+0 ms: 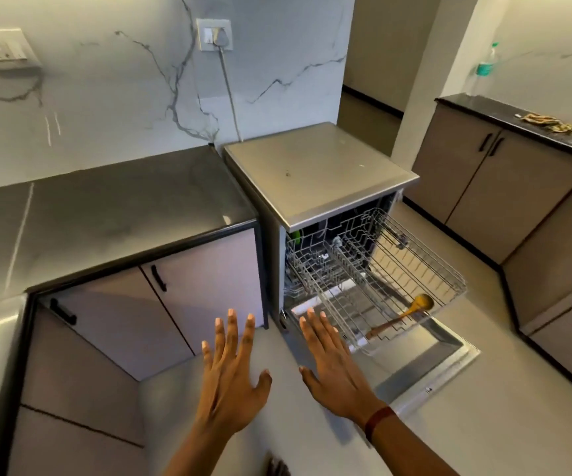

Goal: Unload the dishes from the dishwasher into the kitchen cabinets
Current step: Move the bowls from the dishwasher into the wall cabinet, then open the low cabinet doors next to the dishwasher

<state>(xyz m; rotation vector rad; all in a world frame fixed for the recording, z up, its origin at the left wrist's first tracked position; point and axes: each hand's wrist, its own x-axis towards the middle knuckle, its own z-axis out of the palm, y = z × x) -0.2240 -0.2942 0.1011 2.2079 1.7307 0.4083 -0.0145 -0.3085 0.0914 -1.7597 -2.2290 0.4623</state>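
Both hands hover flat and empty near the camera, left hand (231, 383) and right hand (334, 364), each grip spread wide, probably readying to reach. The wooden spoon (402, 316) lies in the pulled-out rack (425, 255) of the open dishwasher (318, 170), right of the closed cabinets (195, 290)
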